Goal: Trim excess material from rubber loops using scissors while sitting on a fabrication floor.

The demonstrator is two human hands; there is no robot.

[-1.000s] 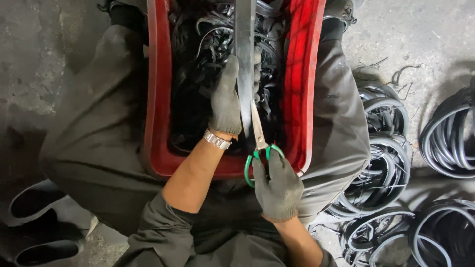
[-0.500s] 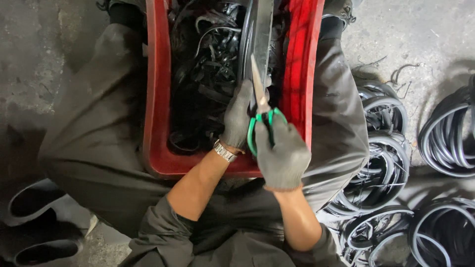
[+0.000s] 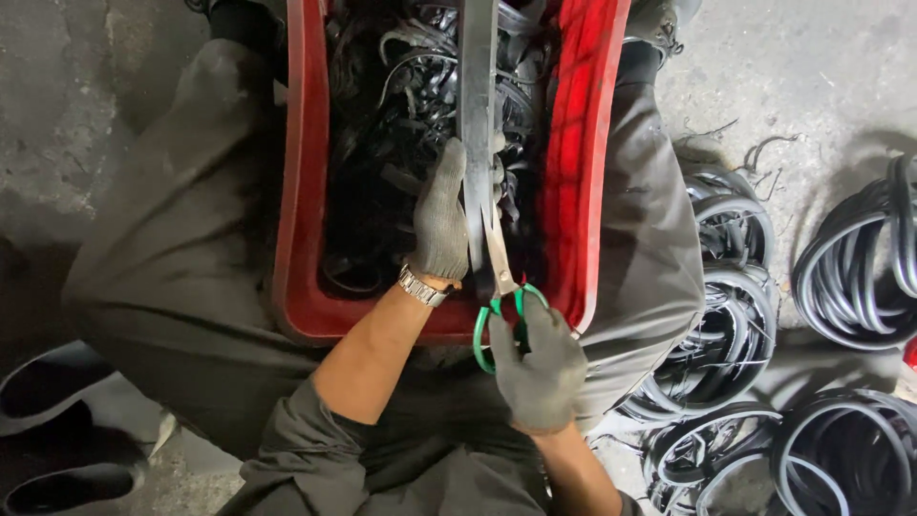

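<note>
A red plastic crate (image 3: 585,143) rests between my knees, filled with black rubber offcuts (image 3: 392,124). My left hand (image 3: 440,218), in a grey glove with a metal watch at the wrist, grips a long dark rubber strip (image 3: 476,86) that runs up over the crate. My right hand (image 3: 537,363), also gloved, holds green-handled scissors (image 3: 501,277) by their loops. The blades lie against the strip's lower end, just right of my left hand.
Several coils of black rubber rings (image 3: 726,334) lie on the concrete floor to the right, with more coils (image 3: 860,258) at the far right. A pair of dark shoes (image 3: 57,449) sits at the lower left. My grey trouser legs flank the crate.
The scissors and my right hand went up the strip into the crate, then came back down toward its near rim. My left hand stayed gripping the strip.
</note>
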